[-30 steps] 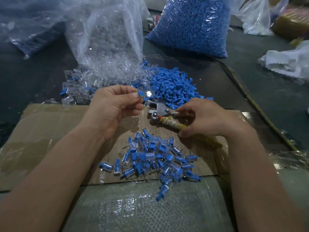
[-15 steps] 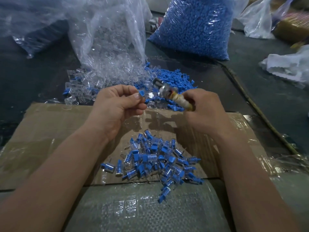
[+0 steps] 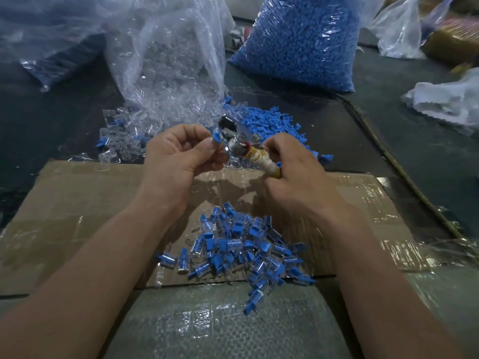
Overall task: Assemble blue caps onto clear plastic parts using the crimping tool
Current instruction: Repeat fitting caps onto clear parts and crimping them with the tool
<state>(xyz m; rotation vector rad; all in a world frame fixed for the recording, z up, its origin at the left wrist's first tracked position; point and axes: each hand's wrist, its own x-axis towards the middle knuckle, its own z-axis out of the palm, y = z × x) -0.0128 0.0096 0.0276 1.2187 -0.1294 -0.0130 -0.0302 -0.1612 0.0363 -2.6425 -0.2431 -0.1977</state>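
Clear plastic parts (image 3: 145,130): loose heap, left, beyond cardboard (image 3: 77,203). Light, rigid, slick, probably brittle.
Left hand (image 3: 181,164): thumb and forefinger pinching blue cap (image 3: 216,138), held up over cardboard; whether clear part sits under it, cannot tell. Cap tiny, stiff, near weightless; best held by sides, end left free.
Crimping tool (image 3: 239,146): metal head just beside cap; heaviest item here.
Right hand (image 3: 293,177): fingers curled round tool's wrapped handle.
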